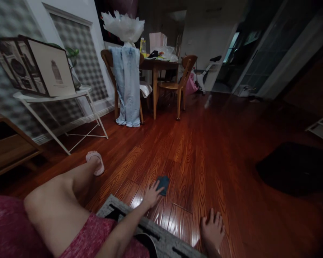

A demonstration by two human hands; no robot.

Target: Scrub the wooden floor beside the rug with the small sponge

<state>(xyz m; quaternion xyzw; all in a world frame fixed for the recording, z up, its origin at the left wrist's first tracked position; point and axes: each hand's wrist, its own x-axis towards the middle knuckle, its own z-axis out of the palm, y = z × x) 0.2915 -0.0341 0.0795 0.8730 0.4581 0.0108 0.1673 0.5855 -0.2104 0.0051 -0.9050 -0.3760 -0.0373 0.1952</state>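
My left hand (152, 194) reaches down to the wooden floor, palm down with its fingers spread. Its fingertips and thumb touch the left edge of a small dark teal cloth (163, 185) lying on the boards. Further right, my right hand (213, 229) rests on the floor with its fingers stretched apart and nothing in it. The cloth is out of that hand's reach as it lies now.
Under my legs is a grey patterned mat (111, 204). Ahead stand a white side table (87, 89) with a box (52, 68), a chair draped with jeans (127, 86), and a dining table (161, 64). A black shape (293, 168) lies at right.
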